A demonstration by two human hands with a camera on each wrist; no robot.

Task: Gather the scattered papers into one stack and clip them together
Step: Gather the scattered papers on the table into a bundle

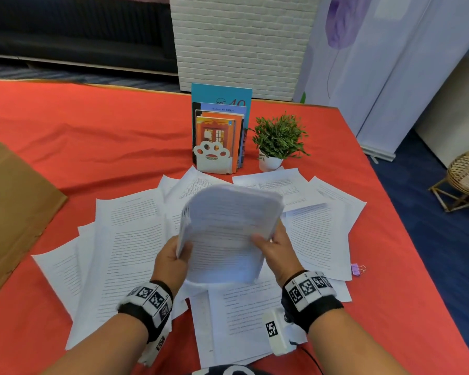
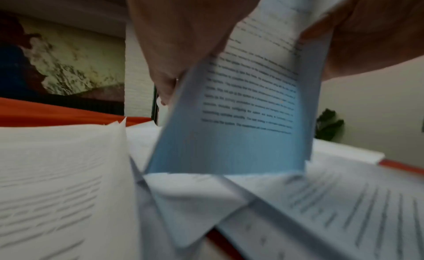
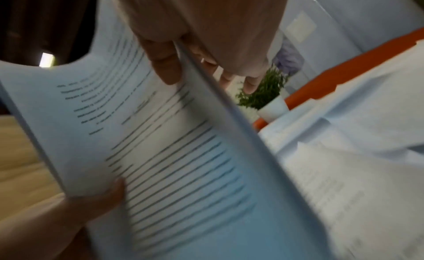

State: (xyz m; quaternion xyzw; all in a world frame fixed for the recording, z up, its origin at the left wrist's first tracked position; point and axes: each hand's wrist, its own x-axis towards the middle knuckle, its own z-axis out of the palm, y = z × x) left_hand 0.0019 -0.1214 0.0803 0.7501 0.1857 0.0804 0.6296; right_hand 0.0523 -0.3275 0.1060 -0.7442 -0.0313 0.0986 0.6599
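A stack of printed white papers (image 1: pixel 225 228) is held upright above the table between both hands. My left hand (image 1: pixel 173 258) grips its left edge, thumb on the front page. My right hand (image 1: pixel 274 247) grips the right edge, thumb on the front and fingers behind. The left wrist view has the stack (image 2: pixel 241 104) hanging with its bottom edge just above loose sheets, blurred. In the right wrist view the stack (image 3: pixel 165 146) bends, pinched by my right hand (image 3: pixel 181 67). Several loose sheets (image 1: pixel 125 239) lie spread on the red tablecloth. A small purple binder clip (image 1: pixel 357 268) lies at their right edge.
Books in a paw-shaped white bookend (image 1: pixel 217 136) and a small potted plant (image 1: pixel 278 142) stand behind the papers. Brown cardboard (image 1: pixel 8 207) lies at the left. The table's right edge (image 1: pixel 406 239) drops to blue floor, where a wicker stool (image 1: pixel 466 174) stands.
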